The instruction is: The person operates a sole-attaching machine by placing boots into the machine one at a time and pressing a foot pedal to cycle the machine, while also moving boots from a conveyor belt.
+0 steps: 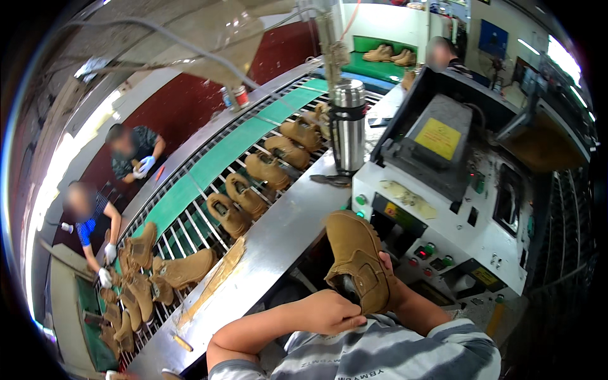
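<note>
Boot (pixel 352 244): tan, suede-like, rounded toe, ridged sole edge — upended, toe upward, between both hands.
Right hand (pixel 387 265): gripping the boot's sole side, partly hidden behind it.
Left hand (pixel 334 312): fingers curled closed on the collar edge.
Bench (pixel 283 229): smooth, shiny metal, left of the grip.
Rollers (pixel 185 232): slim bars beyond the bench — more boots (pixel 266 170) there.
Machine (pixel 467 246): white, boxy, right of the grip.
Wall (pixel 183 98): dark red, past the rollers.

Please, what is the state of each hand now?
Left hand: closed, at the edge of the tan boot; any pinch is hidden.
Right hand: holding the boot, partly hidden behind it.
</note>
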A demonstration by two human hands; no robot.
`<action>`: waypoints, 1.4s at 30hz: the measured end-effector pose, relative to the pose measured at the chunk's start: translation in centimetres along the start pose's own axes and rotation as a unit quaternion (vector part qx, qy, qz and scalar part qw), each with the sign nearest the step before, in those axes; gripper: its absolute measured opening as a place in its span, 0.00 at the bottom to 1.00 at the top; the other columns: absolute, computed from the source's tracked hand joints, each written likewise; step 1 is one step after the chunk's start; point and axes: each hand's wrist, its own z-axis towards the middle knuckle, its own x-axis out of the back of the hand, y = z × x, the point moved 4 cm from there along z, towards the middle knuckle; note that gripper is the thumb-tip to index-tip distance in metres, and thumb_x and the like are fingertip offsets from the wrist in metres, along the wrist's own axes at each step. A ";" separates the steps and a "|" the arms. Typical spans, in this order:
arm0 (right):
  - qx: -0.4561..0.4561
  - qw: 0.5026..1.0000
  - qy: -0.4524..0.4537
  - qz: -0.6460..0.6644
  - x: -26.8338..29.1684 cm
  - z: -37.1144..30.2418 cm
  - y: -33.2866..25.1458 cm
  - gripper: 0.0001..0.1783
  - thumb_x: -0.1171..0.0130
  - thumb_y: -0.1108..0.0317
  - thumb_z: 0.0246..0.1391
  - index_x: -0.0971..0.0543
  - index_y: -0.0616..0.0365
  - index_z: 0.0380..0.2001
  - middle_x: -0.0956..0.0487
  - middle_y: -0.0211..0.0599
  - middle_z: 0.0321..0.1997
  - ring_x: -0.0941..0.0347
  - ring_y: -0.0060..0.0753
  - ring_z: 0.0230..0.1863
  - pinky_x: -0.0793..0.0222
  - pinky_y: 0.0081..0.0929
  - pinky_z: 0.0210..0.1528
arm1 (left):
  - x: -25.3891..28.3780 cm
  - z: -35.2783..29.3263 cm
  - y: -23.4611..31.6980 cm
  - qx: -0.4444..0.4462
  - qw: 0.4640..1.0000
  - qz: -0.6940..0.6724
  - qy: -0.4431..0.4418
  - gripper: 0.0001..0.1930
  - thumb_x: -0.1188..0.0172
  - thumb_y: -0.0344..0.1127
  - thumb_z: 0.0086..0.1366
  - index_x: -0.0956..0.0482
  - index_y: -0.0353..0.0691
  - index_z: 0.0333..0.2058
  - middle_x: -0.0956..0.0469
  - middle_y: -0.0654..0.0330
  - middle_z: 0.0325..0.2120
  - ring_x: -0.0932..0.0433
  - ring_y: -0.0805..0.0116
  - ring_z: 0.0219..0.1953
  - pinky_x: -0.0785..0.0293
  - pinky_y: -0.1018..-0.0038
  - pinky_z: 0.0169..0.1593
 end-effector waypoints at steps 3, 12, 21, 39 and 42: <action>0.087 0.996 0.020 -0.013 1.0 -4.4 -3.1 0.49 0.49 0.36 0.49 0.43 0.55 0.68 0.36 0.47 0.67 0.37 0.45 0.65 0.41 0.44 0.67 | -0.2 2.5 -1.5 0.069 0.994 -0.050 0.060 0.13 0.53 0.36 0.69 0.26 0.36 0.29 0.26 0.49 0.23 0.25 0.47 0.28 0.29 0.62 0.32; 0.248 0.918 0.212 -0.224 5.4 -16.9 -11.6 0.46 0.31 0.55 0.38 0.35 0.63 0.60 0.26 0.42 0.56 0.27 0.41 0.55 0.31 0.38 0.58 | -5.2 10.9 -8.2 0.171 0.969 -0.047 0.174 0.09 0.41 0.31 0.59 0.20 0.34 0.37 0.21 0.48 0.24 0.21 0.53 0.23 0.25 0.67 0.29; 0.412 0.779 0.321 -0.346 4.0 -24.4 -15.2 0.60 0.22 0.57 0.29 0.44 0.62 0.65 0.32 0.35 0.60 0.35 0.33 0.60 0.39 0.34 0.62 | -10.1 21.0 -9.6 0.039 0.941 -0.316 0.114 0.26 0.38 0.26 0.60 0.34 0.31 0.57 0.25 0.55 0.53 0.28 0.66 0.55 0.33 0.72 0.58; 0.312 0.277 0.615 -0.669 -2.1 -38.1 -49.4 0.62 0.28 0.53 0.32 0.48 0.53 0.70 0.31 0.48 0.63 0.33 0.41 0.62 0.40 0.31 0.63 | -3.0 -2.9 -36.4 0.449 0.685 0.114 0.562 0.11 0.43 0.37 0.62 0.20 0.33 0.30 0.20 0.52 0.25 0.22 0.60 0.28 0.27 0.64 0.34; 0.192 0.257 0.681 -0.658 2.2 -37.6 -53.7 0.62 0.30 0.47 0.31 0.47 0.51 0.70 0.30 0.49 0.62 0.33 0.43 0.62 0.39 0.32 0.62 | -2.5 -7.8 -35.0 0.575 0.593 0.252 0.505 0.13 0.45 0.42 0.61 0.21 0.37 0.26 0.20 0.49 0.24 0.23 0.46 0.27 0.28 0.56 0.31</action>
